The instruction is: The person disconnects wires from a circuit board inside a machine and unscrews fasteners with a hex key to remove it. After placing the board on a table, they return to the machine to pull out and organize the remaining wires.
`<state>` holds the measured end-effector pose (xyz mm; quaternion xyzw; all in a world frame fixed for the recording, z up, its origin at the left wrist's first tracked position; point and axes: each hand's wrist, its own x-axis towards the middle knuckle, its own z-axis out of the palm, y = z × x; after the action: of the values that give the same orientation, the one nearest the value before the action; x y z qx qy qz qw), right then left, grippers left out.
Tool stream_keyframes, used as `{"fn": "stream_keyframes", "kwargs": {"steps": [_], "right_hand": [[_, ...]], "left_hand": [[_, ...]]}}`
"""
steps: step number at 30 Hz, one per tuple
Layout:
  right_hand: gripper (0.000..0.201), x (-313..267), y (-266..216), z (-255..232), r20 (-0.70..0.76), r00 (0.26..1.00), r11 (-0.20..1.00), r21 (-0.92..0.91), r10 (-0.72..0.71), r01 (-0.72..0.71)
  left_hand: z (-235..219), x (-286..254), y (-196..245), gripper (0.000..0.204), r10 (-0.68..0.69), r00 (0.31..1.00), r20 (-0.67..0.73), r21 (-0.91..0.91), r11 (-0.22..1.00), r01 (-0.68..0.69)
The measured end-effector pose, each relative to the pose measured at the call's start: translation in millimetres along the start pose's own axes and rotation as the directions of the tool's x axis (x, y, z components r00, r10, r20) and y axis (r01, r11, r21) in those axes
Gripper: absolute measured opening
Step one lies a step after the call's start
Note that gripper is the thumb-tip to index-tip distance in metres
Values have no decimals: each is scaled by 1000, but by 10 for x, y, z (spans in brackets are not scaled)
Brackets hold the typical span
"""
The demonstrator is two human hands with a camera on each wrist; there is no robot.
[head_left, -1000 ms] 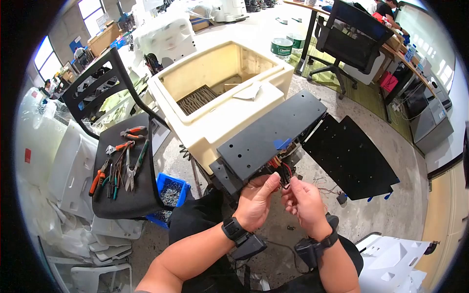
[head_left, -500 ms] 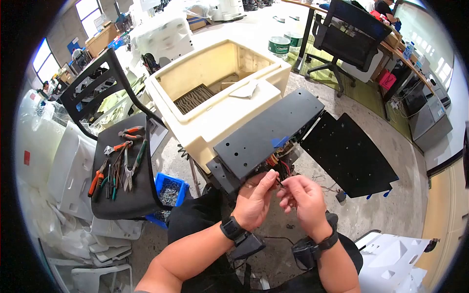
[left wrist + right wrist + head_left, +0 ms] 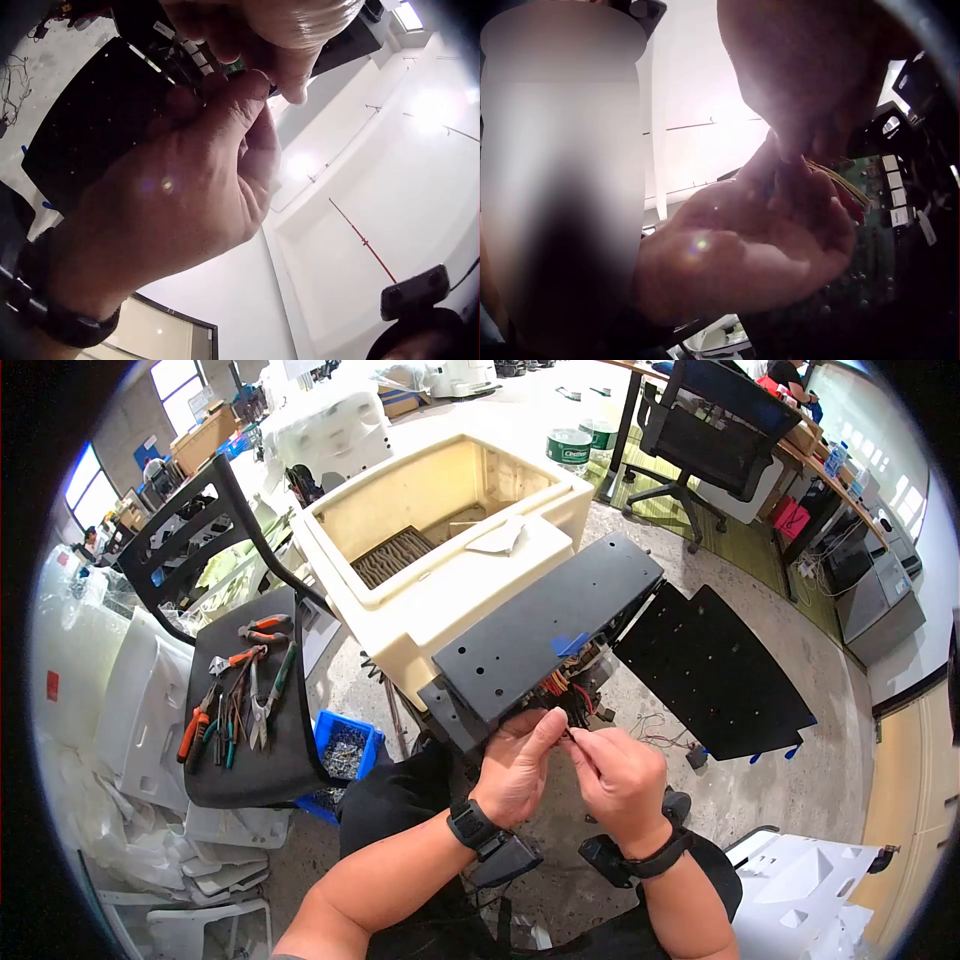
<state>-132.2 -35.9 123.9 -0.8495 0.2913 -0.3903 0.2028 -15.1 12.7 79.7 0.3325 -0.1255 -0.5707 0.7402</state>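
Close together below the dark metal box [image 3: 550, 625], both hands meet at their fingertips. My left hand [image 3: 517, 768] has its thumb and fingers closed on a thin dark wire [image 3: 568, 734]. The right hand [image 3: 625, 782] pinches at the same spot, fingers curled. Red and yellow wires [image 3: 560, 685] come out of the box's open side just above. In the left wrist view the right hand [image 3: 180, 180] reaches up to the left hand [image 3: 277, 30]. The right wrist view shows the left hand [image 3: 742, 247] beside a green circuit board [image 3: 870, 262]; the pinched part is mostly hidden there.
A cream plastic housing [image 3: 440, 615] stands behind the box, a black panel [image 3: 715, 675] to its right. Pliers and cutters [image 3: 262, 700] lie on a black chair [image 3: 245, 770] at left, above a blue bin [image 3: 322, 740] of small parts. White plastic parts [image 3: 800, 880] lie lower right.
The right hand has shifted slightly left and turned, its fingers more curled and closer to the left hand. The left hand stays nearly in place; the head view has moved slightly.
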Motion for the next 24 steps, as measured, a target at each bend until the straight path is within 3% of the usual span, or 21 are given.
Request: {"fn": "stream_keyframes", "kwargs": {"steps": [3,5,6,7,8,9,10,12,16,18,19,21,22,23,24], "right_hand": [[10,-18,1,6,-30,999,1000,-19,-11,10],[14,-17,-9,-8,34,971,926,294,239,-238],[14,-11,6,-15,34,971,926,295,238,-237],[19,1,43,-27,208,861,727,466,464,-504],[24,8,87,-40,413,683,430,553,603,-714],[29,2,147,-50,515,633,316,574,578,-756],[29,8,159,-63,515,633,316,574,579,-756],[26,16,170,-81,635,564,152,583,528,-799],[18,31,78,-49,547,601,156,651,582,-743],[14,15,54,-36,326,763,498,605,558,-622],[14,-3,73,-30,326,764,498,604,557,-622],[18,-44,132,-15,127,968,862,439,218,-252],[18,-27,97,-32,127,967,863,438,219,-253],[20,9,31,-60,236,868,623,616,438,-482],[23,37,-3,-72,388,711,293,716,587,-633]], "left_hand": [[36,3,48,12,-30,1000,7,-37,999,31],[46,1,55,12,-32,1000,0,-37,999,31],[51,1,58,12,-32,999,-6,-35,999,32],[56,1,60,12,-29,1000,-6,-35,999,29],[60,1,59,12,-26,1000,-14,-33,999,25],[64,0,56,12,-24,999,-23,-32,999,23],[74,-4,64,12,-24,999,-22,-32,999,24],[91,-15,86,12,-46,999,-2,-60,997,46],[48,4,39,13,-39,999,-35,-35,999,37],[64,4,38,14,-25,998,-56,-51,998,22],[66,3,42,14,-25,998,-57,-51,998,22],[68,-1,46,15,-19,999,-32,-55,998,17],[68,-2,45,15,-19,999,-32,-55,998,17],[66,-3,45,15,-20,999,-29,-53,998,19],[62,-6,46,16,-21,999,-26,-52,998,19]]}}
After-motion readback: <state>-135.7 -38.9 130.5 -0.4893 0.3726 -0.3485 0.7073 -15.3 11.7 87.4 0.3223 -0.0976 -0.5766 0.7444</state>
